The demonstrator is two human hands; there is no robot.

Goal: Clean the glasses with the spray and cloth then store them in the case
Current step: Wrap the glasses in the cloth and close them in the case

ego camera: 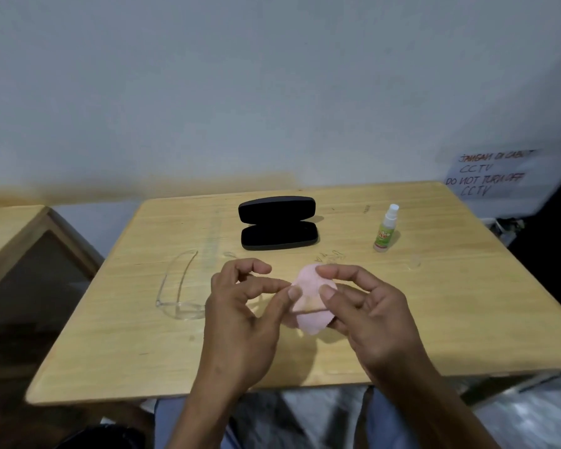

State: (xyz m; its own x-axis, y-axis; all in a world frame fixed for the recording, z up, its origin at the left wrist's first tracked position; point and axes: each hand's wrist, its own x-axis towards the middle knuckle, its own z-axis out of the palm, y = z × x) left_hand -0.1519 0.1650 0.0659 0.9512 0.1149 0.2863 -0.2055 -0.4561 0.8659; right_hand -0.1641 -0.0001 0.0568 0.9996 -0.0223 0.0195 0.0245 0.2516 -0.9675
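1. Glasses (pixel 178 288) of clear plastic, hard to make out against the table (pixel 143 345); lying at the left, arms unfolded and pointing toward the wall, one lens partly hidden behind the left hand (pixel 240 315).
2. Small clear cap (pixel 414 261) (faint, barely legible in outline) on the table right of the hands, near the spray bottle (pixel 385 229).
3. Forearms cut off by the lower edge; a second table (pixel 7 234) cut off at the left edge.
4. Left hand: thumb and forefinger pinching the left edge of the pink cloth (pixel 308 306); remaining fingers curled loosely above.
5. Right hand (pixel 370 306): thumb and forefinger pinching the cloth's right side, other fingers relaxed and slightly spread; cloth raised just above the table, between both hands.
6. Black case (pixel 278 222) lying open beyond the hands, well apart from the glasses.
7. Spray bottle upright at the right, white nozzle uncovered, green label (brand lettering too blurred to read).
8. Handwritten paper sign (pixel 489 176) at the far right, partly smeared: "JANGAN DI CABUT", "CCTV", "DO NOT TURN OFF CCTV".
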